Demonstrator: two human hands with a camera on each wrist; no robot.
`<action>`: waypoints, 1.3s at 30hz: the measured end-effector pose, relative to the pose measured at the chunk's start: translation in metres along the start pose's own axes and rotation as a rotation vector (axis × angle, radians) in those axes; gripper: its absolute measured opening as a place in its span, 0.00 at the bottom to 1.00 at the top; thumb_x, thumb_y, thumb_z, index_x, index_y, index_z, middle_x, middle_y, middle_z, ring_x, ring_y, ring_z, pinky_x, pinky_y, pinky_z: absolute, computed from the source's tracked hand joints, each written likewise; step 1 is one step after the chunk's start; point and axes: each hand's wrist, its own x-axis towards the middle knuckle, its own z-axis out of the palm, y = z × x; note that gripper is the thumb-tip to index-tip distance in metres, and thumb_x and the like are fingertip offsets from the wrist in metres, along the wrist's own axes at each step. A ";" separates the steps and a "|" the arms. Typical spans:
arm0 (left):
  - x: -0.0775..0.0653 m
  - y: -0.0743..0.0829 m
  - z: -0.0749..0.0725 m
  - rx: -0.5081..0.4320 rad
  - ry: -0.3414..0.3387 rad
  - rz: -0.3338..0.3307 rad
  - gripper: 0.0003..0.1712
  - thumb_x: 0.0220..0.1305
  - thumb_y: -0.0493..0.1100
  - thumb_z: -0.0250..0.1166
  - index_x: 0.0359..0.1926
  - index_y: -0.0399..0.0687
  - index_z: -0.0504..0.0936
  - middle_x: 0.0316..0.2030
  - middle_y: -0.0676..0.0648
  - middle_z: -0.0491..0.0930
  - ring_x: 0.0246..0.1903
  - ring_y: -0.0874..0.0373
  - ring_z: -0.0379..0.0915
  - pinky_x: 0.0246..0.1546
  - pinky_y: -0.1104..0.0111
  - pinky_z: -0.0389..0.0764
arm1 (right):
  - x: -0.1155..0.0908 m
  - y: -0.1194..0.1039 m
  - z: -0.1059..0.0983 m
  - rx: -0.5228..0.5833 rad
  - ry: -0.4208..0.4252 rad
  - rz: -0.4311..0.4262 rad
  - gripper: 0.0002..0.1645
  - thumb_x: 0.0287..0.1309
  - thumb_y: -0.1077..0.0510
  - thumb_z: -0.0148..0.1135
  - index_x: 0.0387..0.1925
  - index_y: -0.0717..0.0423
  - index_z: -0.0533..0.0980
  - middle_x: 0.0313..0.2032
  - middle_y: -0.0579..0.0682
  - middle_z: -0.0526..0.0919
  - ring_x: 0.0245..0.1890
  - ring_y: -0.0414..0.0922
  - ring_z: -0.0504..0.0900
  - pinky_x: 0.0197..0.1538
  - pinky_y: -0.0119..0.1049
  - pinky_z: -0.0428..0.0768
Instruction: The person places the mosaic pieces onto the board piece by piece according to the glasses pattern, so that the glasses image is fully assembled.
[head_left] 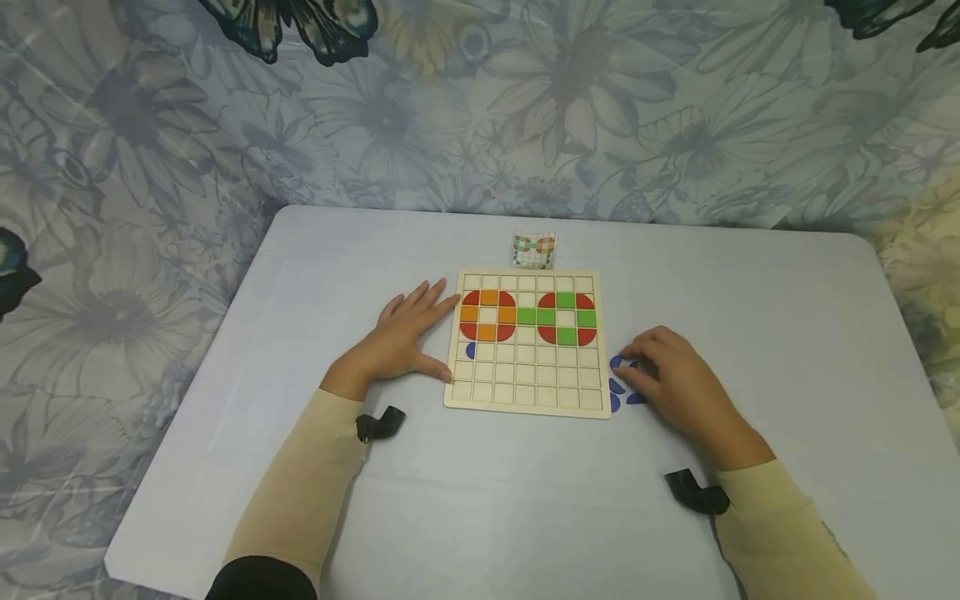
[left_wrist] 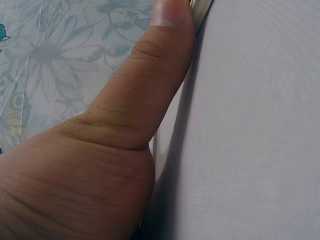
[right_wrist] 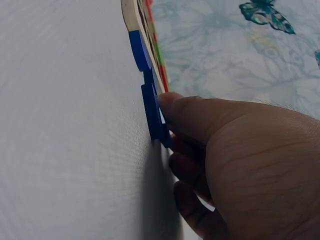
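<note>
A square wooden grid board (head_left: 527, 398) lies on the table, with red, orange and green pieces forming two rings joined by green squares. Below the left ring sits one blue rounded piece (head_left: 470, 351). My left hand (head_left: 397, 337) is spread flat at the board's left side, its thumb (left_wrist: 167, 30) right at the edge. At the right edge, my right hand (head_left: 678, 383) pinches at a blue rounded piece (head_left: 632, 363) with curled index finger and thumb (right_wrist: 172, 102). Several other blue pieces (head_left: 615, 403) lie close below those fingertips, beside the board.
A small pattern card (head_left: 534, 250) with coloured rings stands behind the board's top edge. The white table (head_left: 510, 508) extends around the board, backed by a flowered cloth (head_left: 465, 125). Black straps or mounts (head_left: 381, 423) are on both wrists.
</note>
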 end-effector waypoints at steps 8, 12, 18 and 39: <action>0.000 0.000 0.000 0.003 0.000 0.000 0.79 0.45 0.73 0.85 0.90 0.59 0.50 0.88 0.52 0.33 0.85 0.53 0.21 0.81 0.48 0.28 | 0.000 -0.003 -0.001 0.036 0.017 0.004 0.12 0.65 0.63 0.79 0.46 0.62 0.85 0.48 0.56 0.82 0.49 0.55 0.79 0.55 0.58 0.82; 0.001 0.001 -0.001 0.000 0.001 0.004 0.79 0.46 0.73 0.85 0.90 0.59 0.50 0.88 0.51 0.33 0.85 0.53 0.21 0.81 0.48 0.28 | 0.000 -0.006 -0.004 0.048 0.025 0.007 0.13 0.65 0.62 0.79 0.47 0.61 0.85 0.50 0.57 0.83 0.54 0.57 0.78 0.59 0.62 0.80; 0.000 0.002 -0.001 -0.011 0.006 0.009 0.79 0.45 0.73 0.85 0.90 0.58 0.50 0.88 0.51 0.34 0.85 0.53 0.21 0.81 0.47 0.28 | 0.004 -0.017 -0.008 0.076 0.073 -0.053 0.15 0.62 0.65 0.80 0.48 0.63 0.85 0.55 0.57 0.81 0.61 0.59 0.75 0.63 0.63 0.77; 0.001 -0.003 0.001 -0.015 -0.002 0.008 0.79 0.46 0.76 0.82 0.90 0.62 0.49 0.87 0.54 0.32 0.84 0.55 0.20 0.81 0.50 0.26 | 0.050 -0.091 0.022 0.179 -0.023 -0.274 0.10 0.64 0.60 0.81 0.44 0.59 0.88 0.59 0.57 0.82 0.66 0.58 0.72 0.69 0.55 0.74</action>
